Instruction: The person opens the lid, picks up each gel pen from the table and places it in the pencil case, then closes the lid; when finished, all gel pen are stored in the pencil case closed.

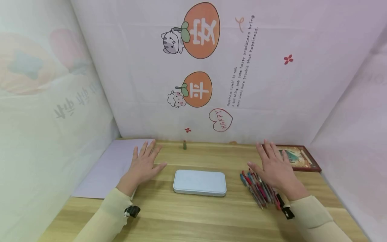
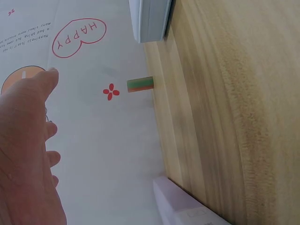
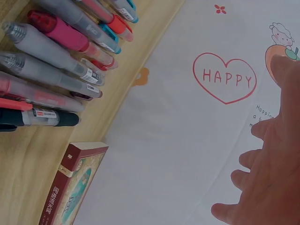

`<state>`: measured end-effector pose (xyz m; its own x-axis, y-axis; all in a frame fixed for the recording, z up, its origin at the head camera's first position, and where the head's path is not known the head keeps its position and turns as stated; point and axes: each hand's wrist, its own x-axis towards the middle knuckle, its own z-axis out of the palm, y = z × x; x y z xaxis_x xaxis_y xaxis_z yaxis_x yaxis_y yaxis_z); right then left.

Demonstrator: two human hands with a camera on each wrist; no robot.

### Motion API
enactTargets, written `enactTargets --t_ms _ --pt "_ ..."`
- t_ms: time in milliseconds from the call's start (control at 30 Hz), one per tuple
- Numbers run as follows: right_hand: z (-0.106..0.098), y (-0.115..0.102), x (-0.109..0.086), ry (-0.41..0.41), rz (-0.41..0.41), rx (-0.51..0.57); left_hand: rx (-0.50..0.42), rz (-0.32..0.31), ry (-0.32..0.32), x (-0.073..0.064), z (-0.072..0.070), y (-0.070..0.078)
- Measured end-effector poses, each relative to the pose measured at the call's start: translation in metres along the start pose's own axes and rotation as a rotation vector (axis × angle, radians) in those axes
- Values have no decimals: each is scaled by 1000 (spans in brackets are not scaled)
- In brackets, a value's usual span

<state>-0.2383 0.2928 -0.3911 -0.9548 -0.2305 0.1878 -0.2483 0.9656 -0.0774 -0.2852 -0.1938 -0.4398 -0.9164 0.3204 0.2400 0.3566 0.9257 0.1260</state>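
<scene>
My left hand [image 1: 143, 168] is held with its fingers spread over the right part of a pale lilac flat item [image 1: 105, 171], holding nothing. Over on the other side, my right hand [image 1: 276, 169] also has its fingers spread and grips nothing. It is nearest to a bundle of pens [image 1: 260, 190] and a dark-red-edged book [image 1: 302, 158]. Between the hands lies a pale blue-white case [image 1: 199, 182], closed, on the wooden table. The right wrist view shows several pens [image 3: 56, 56] with clear, pink and black barrels beside the book [image 3: 70, 183].
A small green and orange block [image 1: 184, 145] stands at the table's back edge. White printed cloth [image 1: 145, 84] rises behind the table [image 1: 193, 218] and along both sides. A black wrist device [image 1: 132, 211] sits at the left cuff.
</scene>
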Motion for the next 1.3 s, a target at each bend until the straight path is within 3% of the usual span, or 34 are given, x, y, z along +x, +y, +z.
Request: enactTargets --t_ms 267,400,467,567,667,767,867,1033,1300 --pt "3 3 0 7 1 23 -19 6 7 0 3 -1" --pt "4 4 0 26 -5 60 -77 63 25 1 1 4" --pt "5 4 0 36 -17 122 -166 114 30 1 1 8" --pt "8 0 2 47 -43 283 -391 170 0 0 0 18" --pt "14 -9 4 53 -69 454 -601 148 -59 -4 1 28" --pt "22 -18 6 56 -88 554 -711 109 -108 -8 5 36" --pt "31 -27 7 65 -95 615 -676 104 -151 -10 13 41" --pt "44 -38 9 70 -81 680 -552 177 -201 -8 31 39" --pt "68 -60 17 17 -137 645 -652 144 -259 -4 56 27"
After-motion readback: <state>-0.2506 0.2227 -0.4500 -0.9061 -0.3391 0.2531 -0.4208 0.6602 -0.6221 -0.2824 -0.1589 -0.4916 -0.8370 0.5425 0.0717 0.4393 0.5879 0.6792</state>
